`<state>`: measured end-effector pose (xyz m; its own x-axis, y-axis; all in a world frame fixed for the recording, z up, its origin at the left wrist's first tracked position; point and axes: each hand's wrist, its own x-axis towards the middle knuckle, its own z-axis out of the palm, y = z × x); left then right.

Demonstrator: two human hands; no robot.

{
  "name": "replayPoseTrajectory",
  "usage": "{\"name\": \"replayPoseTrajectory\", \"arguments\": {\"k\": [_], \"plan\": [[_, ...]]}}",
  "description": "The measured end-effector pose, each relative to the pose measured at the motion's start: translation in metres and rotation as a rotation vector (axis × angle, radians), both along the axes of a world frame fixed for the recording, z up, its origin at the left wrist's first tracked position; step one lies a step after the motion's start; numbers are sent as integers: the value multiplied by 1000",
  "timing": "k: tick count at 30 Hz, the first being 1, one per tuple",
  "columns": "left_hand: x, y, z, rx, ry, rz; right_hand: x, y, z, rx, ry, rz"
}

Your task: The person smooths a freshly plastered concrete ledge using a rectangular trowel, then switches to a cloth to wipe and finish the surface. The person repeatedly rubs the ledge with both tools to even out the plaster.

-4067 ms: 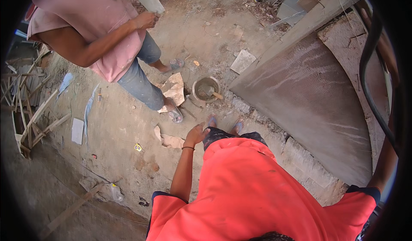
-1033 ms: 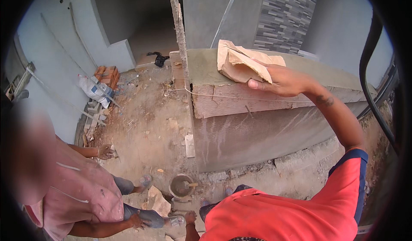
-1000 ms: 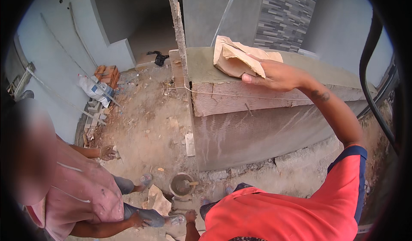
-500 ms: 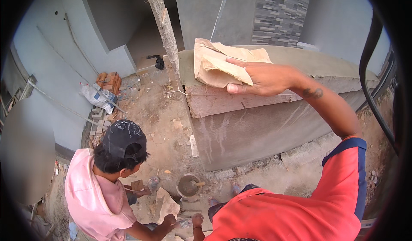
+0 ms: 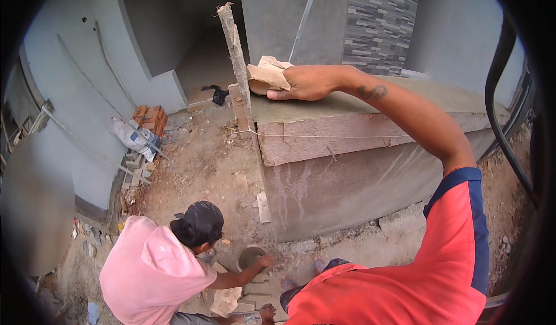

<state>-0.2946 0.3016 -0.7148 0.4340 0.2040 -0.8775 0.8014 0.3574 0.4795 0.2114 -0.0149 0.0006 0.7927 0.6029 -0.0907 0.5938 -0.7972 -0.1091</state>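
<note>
Folded brown paper (image 5: 269,75), with torn edges, is gripped in my right hand (image 5: 307,83). The hand presses it near the left end of the smooth grey cement top (image 5: 370,96) of a low wall, right beside an upright rough wooden stake (image 5: 234,56). A wooden board (image 5: 324,142) lines the wall's front edge, with a thin string (image 5: 341,136) stretched along it. My left hand (image 5: 267,311) hangs low at the bottom edge, its fingers curled; whatever it may hold is hidden.
At lower left a co-worker in a pink top (image 5: 150,267) bends down, one hand (image 5: 266,261) at a mortar bucket (image 5: 250,256). More brown paper (image 5: 226,300) lies beside them. Red bricks (image 5: 149,118) and a white sack (image 5: 134,137) stand by the left wall. A black cable (image 5: 498,93) hangs at right.
My right hand has moved left and the paper now sits by the stake, more bunched up. The co-worker has leaned right and reached to the bucket.
</note>
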Motion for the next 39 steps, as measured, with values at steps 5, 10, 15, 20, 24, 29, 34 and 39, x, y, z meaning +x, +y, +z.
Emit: {"name": "replayPoseTrajectory", "arguments": {"k": [5,10,15,20,24,29,34,39], "plan": [[-6,2,-1,-123,-102,117,-39,11,8,16,3,52],[-3,2,2,-56,-34,49,-114,7,16,110,-88,327],[24,-3,2,-14,-127,29,-144,-25,43,-84,-445,229],[38,-9,3,144,-255,-110,-79,-23,45,211,-630,-6],[24,-11,9,663,-622,-615,-32,5,27,72,-38,-97],[4,-9,10,1222,-1059,-960,-48,9,8,191,-25,155],[-7,-13,-2,975,-1099,-586,-93,-38,5,60,-67,16],[-4,-28,0,455,-400,-280,-60,-43,-3,149,31,-211]]}}
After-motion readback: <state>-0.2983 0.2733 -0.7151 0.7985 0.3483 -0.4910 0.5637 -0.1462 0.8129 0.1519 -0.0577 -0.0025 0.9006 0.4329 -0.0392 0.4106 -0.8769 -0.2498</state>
